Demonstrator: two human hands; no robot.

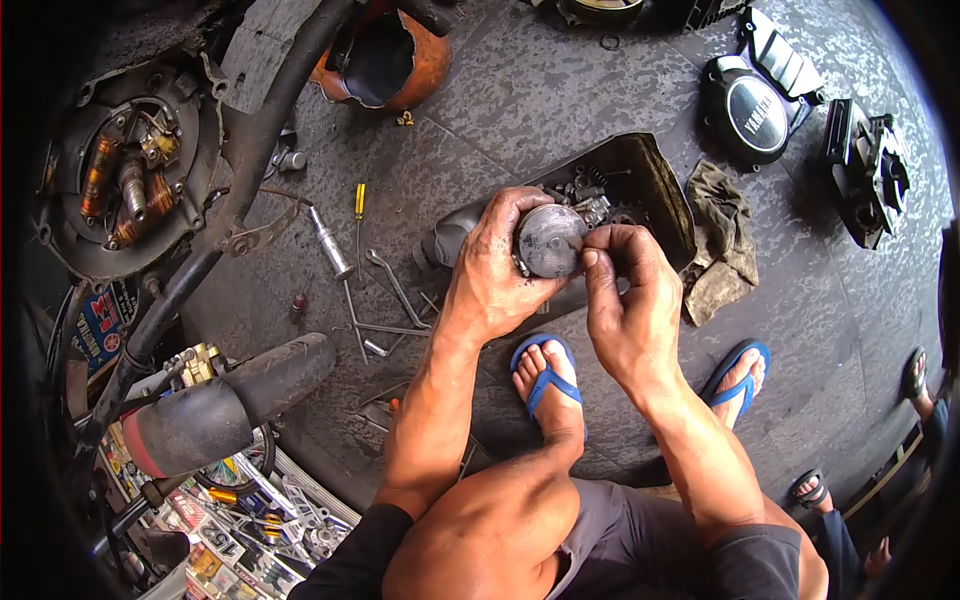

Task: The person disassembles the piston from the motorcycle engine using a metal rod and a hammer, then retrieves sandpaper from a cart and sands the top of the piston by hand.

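Note:
My left hand (492,280) is wrapped around a round engine piston (549,242), its dark, worn flat crown turned up toward me. At the piston's right edge, my right hand (632,290) has thumb and forefinger pinched together; whatever lies between those fingertips is too small to make out. Just beyond the hands stands an open metal bin (665,165) with small engine parts (590,200) inside, partly hidden by the piston. A dirty rag (722,245) lies to the right of the bin.
Left on the floor are a yellow-handled screwdriver (360,202), a wrench (396,287) and a socket tool (330,243). An opened engine (130,185) and a frame tube (262,140) stand at left. A YAMAHA cover (757,115) lies at upper right. Another person's feet (812,488) show at right.

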